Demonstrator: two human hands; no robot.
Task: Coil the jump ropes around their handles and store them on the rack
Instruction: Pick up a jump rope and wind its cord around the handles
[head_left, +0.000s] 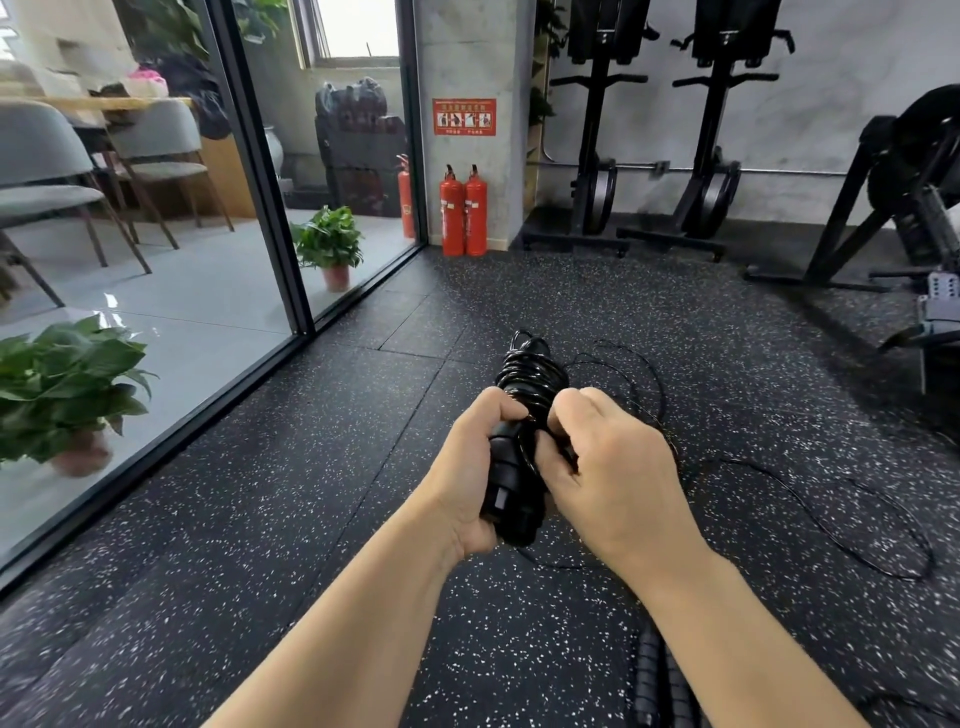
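My left hand (470, 475) grips the black jump rope handles (511, 480), held together and pointing away from me. Thin black rope is coiled (532, 371) around their upper half. My right hand (605, 465) pinches the rope right beside the handles, fingers curled on the cord. The loose rest of the rope (831, 525) trails off to the right in wide loops on the speckled black floor. A second pair of black handles (657, 680) lies on the floor between my forearms, partly hidden by my right arm. No rack is recognisable in view.
A glass partition with a black frame (291, 291) runs along the left, potted plants (67, 384) behind it. Two red fire extinguishers (463, 213) stand at a concrete pillar. Black gym machines (675, 156) line the far wall and another (909, 218) stands at right.
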